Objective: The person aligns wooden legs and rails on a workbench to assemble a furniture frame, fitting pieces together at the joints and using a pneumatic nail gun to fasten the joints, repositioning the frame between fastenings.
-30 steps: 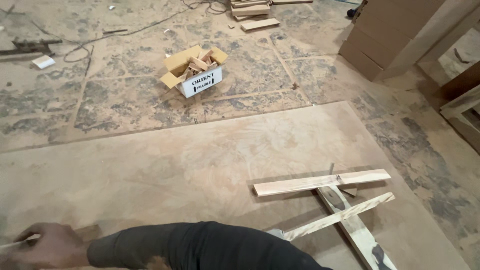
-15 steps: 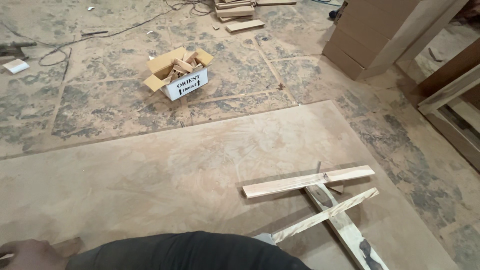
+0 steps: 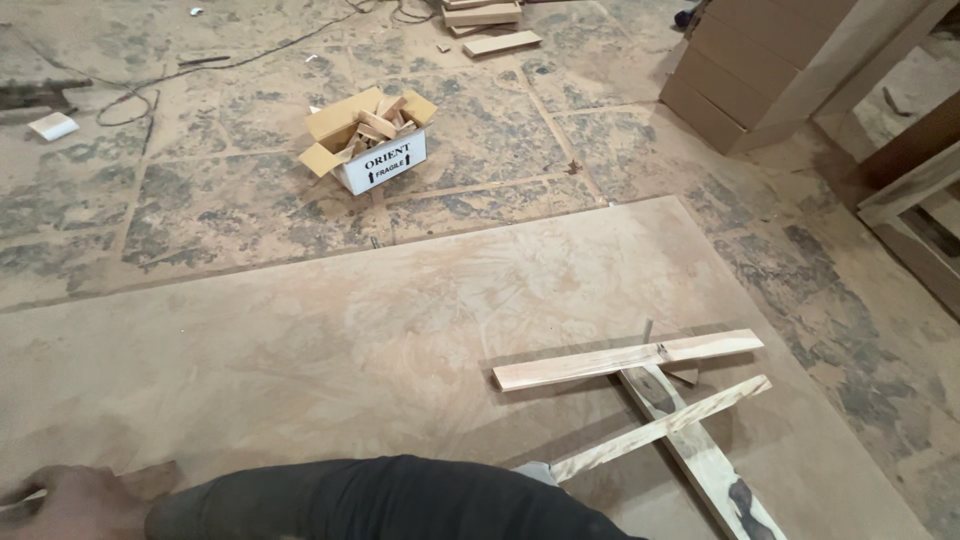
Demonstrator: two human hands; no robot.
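Note:
My right hand [image 3: 75, 500] lies at the bottom left corner on a large plywood sheet [image 3: 350, 340]. Its dark-sleeved arm crosses the bottom edge of the view. The fingers are closed around a thin pale stick [image 3: 22, 496], most of which is cut off by the frame. A small flat wood piece [image 3: 150, 478] sits right beside the hand. Far to its right, on the same sheet, lie three crossed slats: a long pale one [image 3: 625, 360], a thin slanted one [image 3: 660, 428] and a darker-stained one [image 3: 700, 460]. My left hand is out of view.
An open cardboard box [image 3: 385, 165] full of wood offcuts stands on the dusty floor beyond the sheet. Stacked boards [image 3: 490, 15] lie at the top. A wooden cabinet [image 3: 770, 70] and a timber frame [image 3: 910, 190] stand at the right. A cable [image 3: 130, 90] runs at the top left.
The view has swung right and down a little, so the box and the slats sit further left in frame. My hand stays low on the sheet at the left corner.

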